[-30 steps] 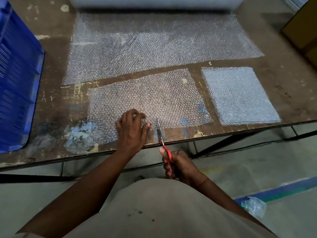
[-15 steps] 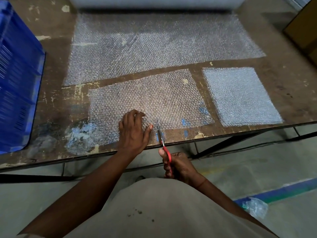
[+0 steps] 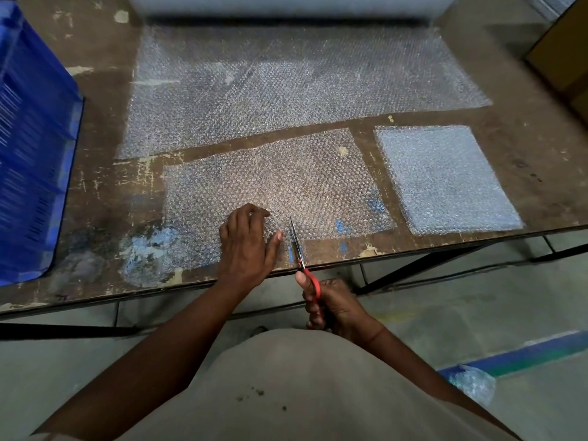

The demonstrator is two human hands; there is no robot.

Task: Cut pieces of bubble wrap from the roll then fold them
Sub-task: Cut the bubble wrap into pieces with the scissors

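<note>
Since the earlier frames the left hand (image 3: 246, 246) has flattened a little on the cut piece of bubble wrap (image 3: 270, 192), its thumb spread out toward the blades, and the scissors (image 3: 300, 259) have crept slightly farther in from the near edge; little else has shifted.

The cut piece is a clear, roughly rectangular sheet lying flat on the worn brown surface (image 3: 105, 192), near its front edge. Its small round bubbles catch the light in a fine dotted pattern, and the scratched wood and blue paint marks show through it. The left hand's grip is loose: fingers bent at the knuckles, their tips and the palm pressing down on the sheet rather than closing round it. The right hand (image 3: 331, 308), just off the surface's edge, is clamped on the red handles of the scissors, whose dark blades point away from the person and reach over the sheet's near edge just beside the left thumb.

To the right, apart from the sheet, lies a folded piece (image 3: 445, 179), whiter and more opaque. Behind both, a wide length of unrolled wrap (image 3: 286, 90) runs back to the roll (image 3: 286, 4) at the far edge. A blue crate (image 3: 28, 154) stands at the left.
</note>
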